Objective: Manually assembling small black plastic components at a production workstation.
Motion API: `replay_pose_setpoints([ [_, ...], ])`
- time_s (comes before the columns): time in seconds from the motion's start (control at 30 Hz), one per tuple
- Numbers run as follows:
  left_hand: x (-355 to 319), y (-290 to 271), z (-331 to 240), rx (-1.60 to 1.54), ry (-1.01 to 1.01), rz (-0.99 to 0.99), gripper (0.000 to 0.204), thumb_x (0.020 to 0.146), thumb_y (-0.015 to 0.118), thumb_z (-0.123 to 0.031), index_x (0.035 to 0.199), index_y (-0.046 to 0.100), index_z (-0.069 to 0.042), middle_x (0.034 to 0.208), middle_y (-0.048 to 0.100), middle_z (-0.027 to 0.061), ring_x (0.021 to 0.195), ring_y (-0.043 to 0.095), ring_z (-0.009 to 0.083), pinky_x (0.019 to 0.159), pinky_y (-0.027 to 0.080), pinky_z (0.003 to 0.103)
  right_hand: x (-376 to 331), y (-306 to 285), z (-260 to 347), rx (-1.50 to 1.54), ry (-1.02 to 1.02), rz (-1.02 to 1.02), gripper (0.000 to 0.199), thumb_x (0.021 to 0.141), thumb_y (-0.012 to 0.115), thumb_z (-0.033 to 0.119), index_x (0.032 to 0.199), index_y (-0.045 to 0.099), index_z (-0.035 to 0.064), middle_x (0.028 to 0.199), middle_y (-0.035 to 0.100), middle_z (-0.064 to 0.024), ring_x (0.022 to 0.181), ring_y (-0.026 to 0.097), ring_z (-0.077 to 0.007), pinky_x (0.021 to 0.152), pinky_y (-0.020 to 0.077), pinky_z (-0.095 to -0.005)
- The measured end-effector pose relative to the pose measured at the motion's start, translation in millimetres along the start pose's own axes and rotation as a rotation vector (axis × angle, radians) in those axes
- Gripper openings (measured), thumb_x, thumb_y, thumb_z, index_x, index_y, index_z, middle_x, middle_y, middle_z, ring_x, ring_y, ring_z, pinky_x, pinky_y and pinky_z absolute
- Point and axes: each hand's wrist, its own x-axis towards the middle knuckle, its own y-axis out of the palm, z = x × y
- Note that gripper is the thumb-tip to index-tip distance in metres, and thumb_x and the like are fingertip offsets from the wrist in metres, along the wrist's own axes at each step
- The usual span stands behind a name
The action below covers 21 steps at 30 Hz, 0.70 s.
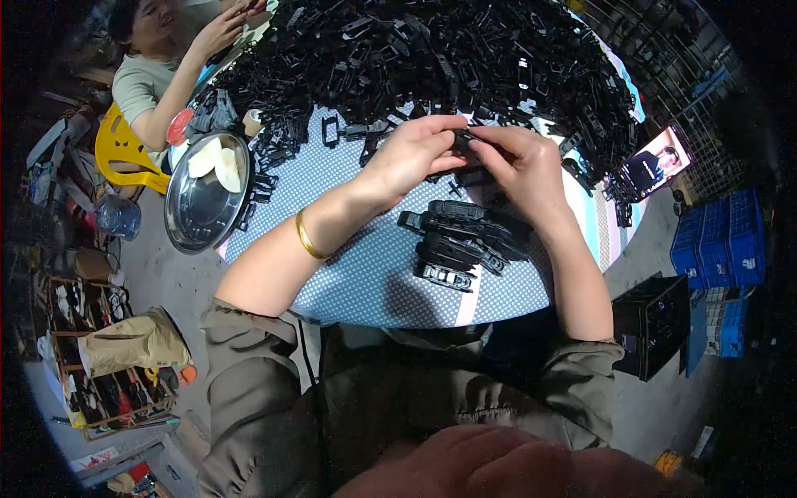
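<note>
My left hand (407,158), with a gold bangle on its wrist, and my right hand (525,164) meet above the table. Between their fingertips they pinch a small black plastic part (465,139); the fingers cover much of it, so its exact kind does not show. Below the hands, near the table's front edge, lies a small stack of black plastic pieces (465,236), long and roughly side by side. A large heap of similar black parts (407,58) spreads over the far side, just beyond my fingers.
A round metal basin (195,220) with pale pieces inside stands at the table's left edge. At the right edge a lit phone (656,166) leans by the heap. Another person sits at far left on a yellow chair (116,149). Blue crates (718,241) stand on the floor at right.
</note>
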Motion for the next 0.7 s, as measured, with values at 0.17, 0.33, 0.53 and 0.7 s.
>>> replay_pose_setpoints([
  [0.17, 2, -1, 5, 0.146, 0.046, -0.025, 0.034, 0.092, 0.038, -0.006, 0.123, 0.04, 0.006, 0.105, 0.055, 0.0106, 0.089, 0.057, 0.0109, 0.083, 0.049, 0.022, -1, 1, -3, -0.112, -0.043, 0.012, 0.018, 0.073, 0.066, 0.008, 0.091, 0.066, 0.0029, 0.073, 0.062, -0.0115, 0.06, 0.06, -0.0212, 0.054, 0.046, -0.0285],
  [0.33, 1, -3, 9, 0.34, 0.125, 0.007, 0.036, 0.09, 0.042, -0.005, 0.124, 0.04, 0.006, 0.104, 0.056, 0.0094, 0.088, 0.057, 0.01, 0.082, 0.048, 0.021, -2, 0, 2, -0.19, -0.099, -0.03, 0.016, 0.073, 0.066, 0.008, 0.089, 0.066, 0.003, 0.068, 0.059, -0.0105, 0.058, 0.058, -0.0225, 0.052, 0.0453, -0.0292],
  [0.53, -1, 0, 0, 0.611, 0.105, 0.006, 0.04, 0.087, 0.051, -0.007, 0.124, 0.041, 0.005, 0.101, 0.059, 0.0091, 0.084, 0.059, 0.0101, 0.077, 0.05, 0.021, -4, 4, 1, -0.22, -0.199, -0.053, 0.016, 0.073, 0.065, 0.006, 0.089, 0.066, 0.0047, 0.079, 0.06, -0.0093, 0.06, 0.059, -0.0204, 0.053, 0.0469, -0.0288],
  [0.7, -1, -3, -1, 0.432, 0.184, 0.044, 0.039, 0.087, 0.053, -0.007, 0.123, 0.043, 0.003, 0.097, 0.06, 0.0086, 0.081, 0.059, 0.0091, 0.072, 0.05, 0.02, 5, -5, -9, -0.093, -0.219, 0.027, 0.024, 0.074, 0.064, 0.007, 0.098, 0.065, 0.0042, 0.105, 0.059, -0.0074, 0.088, 0.059, -0.0201, 0.074, 0.0487, -0.0291],
])
